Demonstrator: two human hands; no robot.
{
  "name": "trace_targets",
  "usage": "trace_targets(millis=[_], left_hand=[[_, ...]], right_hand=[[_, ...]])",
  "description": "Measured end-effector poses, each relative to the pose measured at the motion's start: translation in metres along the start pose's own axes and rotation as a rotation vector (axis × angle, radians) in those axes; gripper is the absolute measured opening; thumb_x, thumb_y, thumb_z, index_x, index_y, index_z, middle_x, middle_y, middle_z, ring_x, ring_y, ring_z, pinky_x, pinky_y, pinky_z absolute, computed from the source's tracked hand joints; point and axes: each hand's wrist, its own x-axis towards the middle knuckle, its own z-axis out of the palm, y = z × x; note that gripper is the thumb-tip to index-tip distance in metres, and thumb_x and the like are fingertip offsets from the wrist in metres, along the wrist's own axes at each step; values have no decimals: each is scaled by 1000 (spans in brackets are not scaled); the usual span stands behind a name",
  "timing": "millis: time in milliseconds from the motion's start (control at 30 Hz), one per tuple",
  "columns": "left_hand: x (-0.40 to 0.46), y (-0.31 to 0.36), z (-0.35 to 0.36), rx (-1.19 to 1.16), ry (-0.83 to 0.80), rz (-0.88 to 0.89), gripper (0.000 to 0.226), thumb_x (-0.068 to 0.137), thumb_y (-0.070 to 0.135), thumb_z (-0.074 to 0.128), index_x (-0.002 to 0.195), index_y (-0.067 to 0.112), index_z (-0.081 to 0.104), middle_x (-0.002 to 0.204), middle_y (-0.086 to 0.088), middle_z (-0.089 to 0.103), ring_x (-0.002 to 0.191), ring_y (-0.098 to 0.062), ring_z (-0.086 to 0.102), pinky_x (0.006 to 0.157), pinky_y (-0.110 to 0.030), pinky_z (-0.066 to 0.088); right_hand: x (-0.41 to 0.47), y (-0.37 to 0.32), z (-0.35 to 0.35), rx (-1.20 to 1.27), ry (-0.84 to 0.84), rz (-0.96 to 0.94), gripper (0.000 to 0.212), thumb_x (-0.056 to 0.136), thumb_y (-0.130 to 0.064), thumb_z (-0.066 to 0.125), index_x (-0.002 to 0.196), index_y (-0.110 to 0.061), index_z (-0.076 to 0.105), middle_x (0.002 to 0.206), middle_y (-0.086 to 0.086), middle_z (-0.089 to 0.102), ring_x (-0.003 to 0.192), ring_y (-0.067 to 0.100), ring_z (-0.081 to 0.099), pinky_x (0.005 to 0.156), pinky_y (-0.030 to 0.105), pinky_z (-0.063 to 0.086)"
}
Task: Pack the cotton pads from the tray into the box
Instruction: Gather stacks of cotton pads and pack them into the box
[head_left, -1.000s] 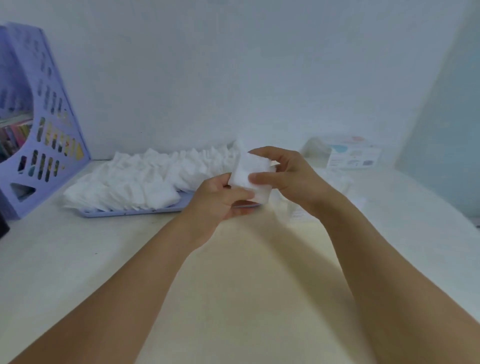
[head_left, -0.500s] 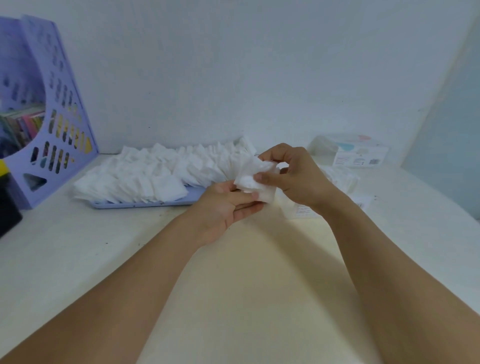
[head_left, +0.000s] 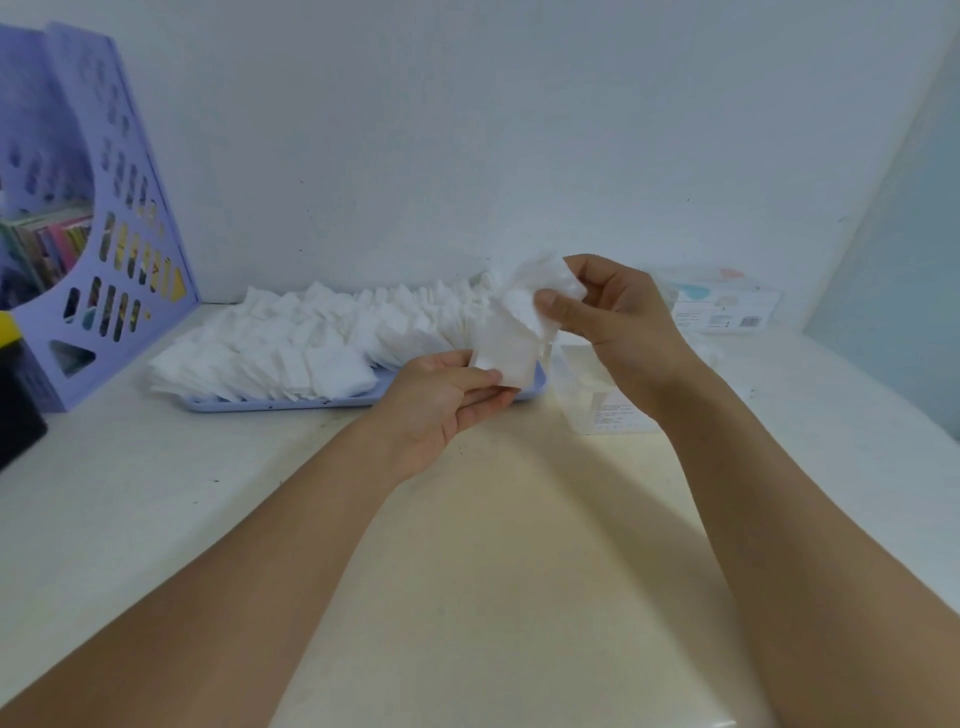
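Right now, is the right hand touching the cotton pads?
Touching. The head view shows the right hand pinching the held cotton pads with its thumb on top.

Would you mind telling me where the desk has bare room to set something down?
Bare desk lies in front of the tray, between the forearms. Another patch lies left, between tray and file holder. It is crowded around the pads and the boxes.

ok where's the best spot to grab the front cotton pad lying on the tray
Pinch the front pad by its near edge, coming from the front. It overlaps the lavender tray rim there, free of the pads stacked behind it, so fingers can likely slip under.
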Motion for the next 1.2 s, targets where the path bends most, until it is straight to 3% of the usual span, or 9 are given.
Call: trace_targets(millis=[67,167,333,500,700,867,1067,1200], left_hand=[[1,0,1,-4,40,15,34,95,-6,57,129,-8,58,118,-18,71,95,-19,74,80,-23,60],[0,1,2,6,46,34,34,94,-5,59,128,-6,59,116,-16,72,95,-19,74,81,-24,60],[-4,3,5,36,-25,60,31,93,-2,62,124,-1,64,114,-12,74,103,-19,73,85,-25,59],[-5,3,5,12,-43,47,33,94,-3,60,126,-2,62,115,-12,74,105,-20,72,85,-25,59],[-5,9,7,-131,-16,-23,32,92,-1,49,123,-4,60,111,-20,73,101,-28,73,86,-35,61],[-6,8,9,-131,-7,-24,35,92,-4,49,126,-7,59,112,-22,73,102,-30,73,81,-33,62],[-6,9,9,-132,-1,-28,36,92,2,46,126,-7,57,114,-24,71,104,-33,72,84,-36,62],[-6,8,10,-70,20,-10,31,96,14,60,123,-1,60,115,-21,72,101,-29,73,85,-36,61]], right_hand=[[0,-3,-3,15,-5,28,23,93,-7,68,115,1,68,105,17,74,95,33,70,86,38,56],[-1,-2,-7,-65,-89,95,19,95,-7,66,112,1,70,88,8,70,75,14,61,67,26,49],[-2,2,-7,-192,-181,139,16,94,-4,67,108,0,71,75,2,67,59,8,54,59,21,46],[-2,3,-7,-193,-194,162,18,94,-4,67,111,-1,71,75,0,68,60,8,53,59,21,46],[-2,4,-5,-180,-186,163,17,94,-4,67,111,0,70,76,1,66,60,9,52,59,22,45],[-2,4,-6,-174,-179,161,17,95,-5,67,111,-1,69,75,1,65,59,9,51,57,21,44],[-3,2,-8,-187,-211,172,18,95,-4,66,113,-1,69,87,9,67,69,11,55,60,22,45],[-4,3,-1,-209,-185,150,23,89,-1,72,111,-4,69,101,14,72,72,13,61,59,21,48]])
